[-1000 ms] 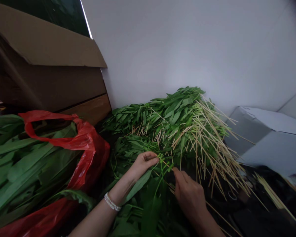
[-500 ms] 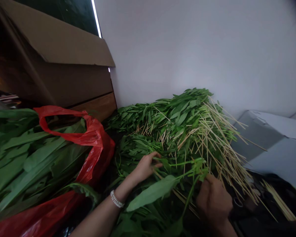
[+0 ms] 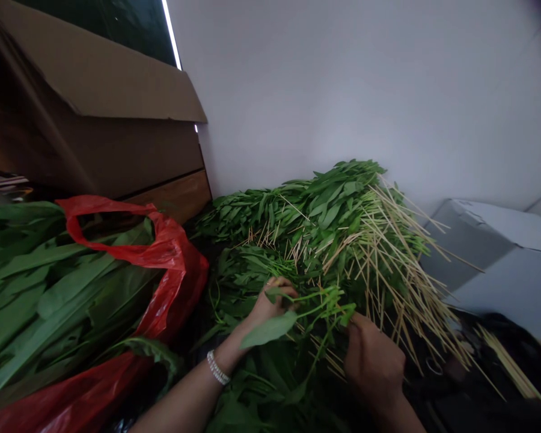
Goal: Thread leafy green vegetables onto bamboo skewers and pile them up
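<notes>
My left hand (image 3: pixel 275 304), with a beaded bracelet (image 3: pixel 217 367) on its wrist, has curled fingers around leafy stems. My right hand (image 3: pixel 374 355) is closed, thumb and finger pinching the cut ends of leafy green stems (image 3: pixel 329 300). Those stems span the gap between both hands, and a broad leaf (image 3: pixel 270 331) hangs over the left wrist side. Whether a skewer is also in the fingers I cannot tell. Just beyond lies a heap of leafy greens (image 3: pixel 338 198) with many thin wooden skewers (image 3: pixel 383 252) sticking out toward the right.
At left a red plastic bag (image 3: pixel 171 240) holds large loose leaves (image 3: pixel 67 294). Behind it stands an open cardboard box (image 3: pixel 130 144). A white box (image 3: pixel 505 258) sits at right against the wall (image 3: pixel 342 78). More skewers (image 3: pixel 509 361) lie on dark material at lower right.
My right hand has moved left, toward my left hand, carrying the stem ends with it. The broad leaf has shifted up slightly. The heap and the bag look the same.
</notes>
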`<state>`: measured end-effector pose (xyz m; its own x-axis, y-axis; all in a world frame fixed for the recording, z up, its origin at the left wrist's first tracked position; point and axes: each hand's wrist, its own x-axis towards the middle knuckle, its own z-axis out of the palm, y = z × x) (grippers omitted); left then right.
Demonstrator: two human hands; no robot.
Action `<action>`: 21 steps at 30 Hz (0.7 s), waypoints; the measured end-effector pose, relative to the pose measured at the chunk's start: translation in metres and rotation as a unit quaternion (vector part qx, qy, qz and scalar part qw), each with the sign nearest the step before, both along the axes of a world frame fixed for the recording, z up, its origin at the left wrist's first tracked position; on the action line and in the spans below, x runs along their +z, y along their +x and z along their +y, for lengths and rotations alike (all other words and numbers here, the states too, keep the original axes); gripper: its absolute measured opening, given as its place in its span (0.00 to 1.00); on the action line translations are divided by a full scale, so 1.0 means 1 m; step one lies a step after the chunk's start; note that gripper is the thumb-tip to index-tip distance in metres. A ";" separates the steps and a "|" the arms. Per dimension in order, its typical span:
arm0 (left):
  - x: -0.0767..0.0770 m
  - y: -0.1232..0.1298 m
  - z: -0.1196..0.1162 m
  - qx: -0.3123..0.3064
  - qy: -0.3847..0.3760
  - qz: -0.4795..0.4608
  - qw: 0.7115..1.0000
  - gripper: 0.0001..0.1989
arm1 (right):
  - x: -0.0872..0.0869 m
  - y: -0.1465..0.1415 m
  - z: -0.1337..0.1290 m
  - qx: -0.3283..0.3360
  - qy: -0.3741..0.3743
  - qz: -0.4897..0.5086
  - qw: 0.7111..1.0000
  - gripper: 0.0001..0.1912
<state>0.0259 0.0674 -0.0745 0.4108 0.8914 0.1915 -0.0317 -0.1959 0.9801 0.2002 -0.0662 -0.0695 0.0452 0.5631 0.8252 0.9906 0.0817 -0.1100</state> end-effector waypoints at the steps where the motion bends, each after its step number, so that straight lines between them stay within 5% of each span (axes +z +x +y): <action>1: 0.002 0.000 0.002 0.006 0.036 0.017 0.999 0.05 | 0.001 0.000 0.000 0.002 0.006 -0.006 1.000 0.11; 3: 0.005 -0.002 0.006 0.024 0.062 0.025 0.997 0.05 | 0.003 -0.002 0.001 0.006 0.006 -0.021 1.000 0.11; 12: 0.011 -0.007 0.009 0.044 -0.208 -0.159 0.964 0.21 | -0.004 -0.005 0.011 0.038 -0.075 -0.040 0.996 0.14; 21: 0.015 -0.004 0.006 0.035 -0.211 -0.142 0.966 0.18 | -0.012 -0.001 0.012 0.043 -0.084 -0.066 0.993 0.15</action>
<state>0.0216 0.0731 -0.0599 0.3313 0.9382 -0.1001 -0.3119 0.2090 0.9268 0.1992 -0.0541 -0.0813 -0.1115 0.6904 0.7148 0.9875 0.1576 0.0018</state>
